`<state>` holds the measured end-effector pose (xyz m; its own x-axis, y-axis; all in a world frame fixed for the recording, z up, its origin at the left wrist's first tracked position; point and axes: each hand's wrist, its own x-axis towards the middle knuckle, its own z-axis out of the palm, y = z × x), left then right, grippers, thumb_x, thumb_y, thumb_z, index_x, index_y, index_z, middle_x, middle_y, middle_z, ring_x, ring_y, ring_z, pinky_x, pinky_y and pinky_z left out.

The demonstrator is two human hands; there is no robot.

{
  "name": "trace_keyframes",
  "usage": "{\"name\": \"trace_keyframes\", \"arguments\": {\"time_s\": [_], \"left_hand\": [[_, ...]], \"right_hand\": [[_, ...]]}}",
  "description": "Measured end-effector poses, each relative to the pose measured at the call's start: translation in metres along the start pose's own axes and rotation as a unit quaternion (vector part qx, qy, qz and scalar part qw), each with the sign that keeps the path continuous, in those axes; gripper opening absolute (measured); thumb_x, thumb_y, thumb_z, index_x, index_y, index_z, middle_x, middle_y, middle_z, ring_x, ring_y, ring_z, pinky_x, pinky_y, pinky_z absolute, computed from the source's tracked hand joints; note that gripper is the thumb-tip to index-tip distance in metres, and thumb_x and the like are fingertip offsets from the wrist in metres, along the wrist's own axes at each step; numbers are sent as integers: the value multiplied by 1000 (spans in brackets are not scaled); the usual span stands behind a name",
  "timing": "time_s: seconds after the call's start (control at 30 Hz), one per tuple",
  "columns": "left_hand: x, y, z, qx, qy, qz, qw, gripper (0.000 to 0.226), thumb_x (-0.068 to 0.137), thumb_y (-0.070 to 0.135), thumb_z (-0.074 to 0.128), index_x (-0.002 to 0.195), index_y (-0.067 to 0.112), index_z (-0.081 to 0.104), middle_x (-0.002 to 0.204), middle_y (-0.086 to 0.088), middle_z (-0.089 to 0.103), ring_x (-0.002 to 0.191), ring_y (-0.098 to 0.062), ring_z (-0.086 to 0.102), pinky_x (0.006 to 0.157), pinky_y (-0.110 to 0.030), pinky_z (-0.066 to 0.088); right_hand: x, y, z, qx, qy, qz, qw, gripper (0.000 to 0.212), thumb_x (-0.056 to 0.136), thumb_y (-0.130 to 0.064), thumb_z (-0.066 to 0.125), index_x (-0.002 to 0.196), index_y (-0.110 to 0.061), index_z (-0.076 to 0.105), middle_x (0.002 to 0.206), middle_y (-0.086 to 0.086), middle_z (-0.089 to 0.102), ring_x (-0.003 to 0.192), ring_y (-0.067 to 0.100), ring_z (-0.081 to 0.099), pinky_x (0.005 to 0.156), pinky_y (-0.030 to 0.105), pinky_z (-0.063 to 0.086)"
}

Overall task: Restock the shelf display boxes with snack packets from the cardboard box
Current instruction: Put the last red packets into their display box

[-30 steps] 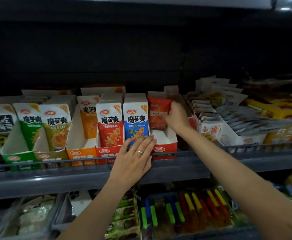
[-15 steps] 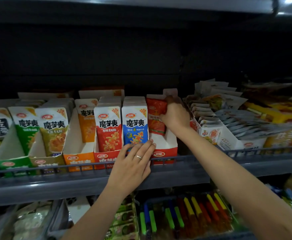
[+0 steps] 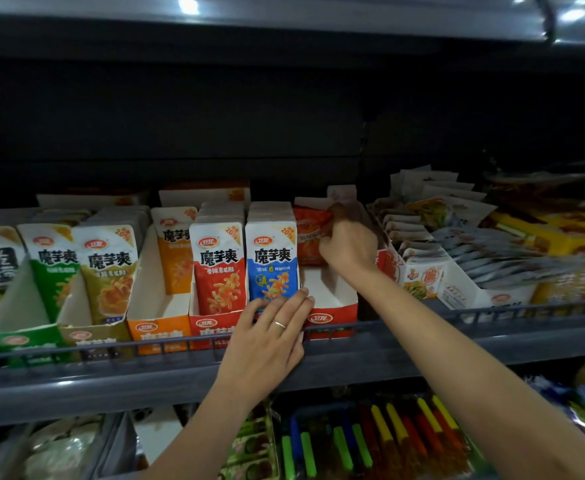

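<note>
1. The shelf (image 3: pixel 422 351) carries boxes; the orange box (image 3: pixel 156 332) and the end box (image 3: pixel 332 315) look part empty, so we judge restocking unfinished.
2. Our left grip (image 3: pixel 270 337) lies flat, fingers straight, at the blue packs' (image 3: pixel 272 261) foot.
3. Our right grip (image 3: pixel 348 245) pinches a red packet (image 3: pixel 310 237) at the end box's back.

Both arms stretched forward here: left hand (image 3: pixel 270 337) lies flat, fingers straight, ring (image 3: pixel 279 324) on one; right hand (image 3: pixel 348 245) reaches further in, fingers curled round an orange packet (image 3: pixel 308 237).
</note>
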<state>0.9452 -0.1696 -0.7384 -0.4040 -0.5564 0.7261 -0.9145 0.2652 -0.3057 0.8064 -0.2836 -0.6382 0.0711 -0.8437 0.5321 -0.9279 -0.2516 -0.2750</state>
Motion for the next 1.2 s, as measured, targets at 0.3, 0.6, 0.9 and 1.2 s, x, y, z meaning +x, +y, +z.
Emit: {"name": "trace_keyframes", "arguments": {"time_s": [0.3, 0.6, 0.9, 1.2], "left_hand": [[0, 1, -1, -7, -25, -5, 1000, 45, 88, 31, 37, 130, 15, 45, 134, -1, 56, 106, -19, 57, 94, -36, 32], [-1, 0, 1, -5, 6, 2, 1000, 44, 88, 28, 40, 129, 13, 46, 133, -3, 57, 106, -19, 52, 93, -36, 34], [-1, 0, 2, 1, 22, 2, 1000, 41, 87, 28, 40, 124, 13, 47, 129, -2, 60, 105, -18, 51, 92, -35, 33], [-2, 0, -1, 0, 12, -1, 1000, 43, 88, 28, 39, 127, 13, 47, 134, -2, 56, 105, -19, 58, 92, -35, 34]], "right_hand": [[1, 7, 5, 0, -105, -25, 994, 31, 88, -17, 55, 117, -12, 46, 80, -3, 53, 102, 24, 57, 106, 42, 22], [8, -7, 18, -404, -148, -120, 895, 35, 94, -28, 46, 126, -21, 57, 137, -2, 49, 136, 20, 28, 113, 38, 9], [15, -7, 26, -386, -181, -57, 903, 27, 93, -17, 51, 119, -15, 58, 123, 3, 57, 115, 20, 51, 99, 31, 37], [5, -8, 3, -168, -141, -73, 973, 26, 90, -15, 44, 108, -21, 62, 113, 2, 63, 113, 23, 53, 103, 39, 25]]}}
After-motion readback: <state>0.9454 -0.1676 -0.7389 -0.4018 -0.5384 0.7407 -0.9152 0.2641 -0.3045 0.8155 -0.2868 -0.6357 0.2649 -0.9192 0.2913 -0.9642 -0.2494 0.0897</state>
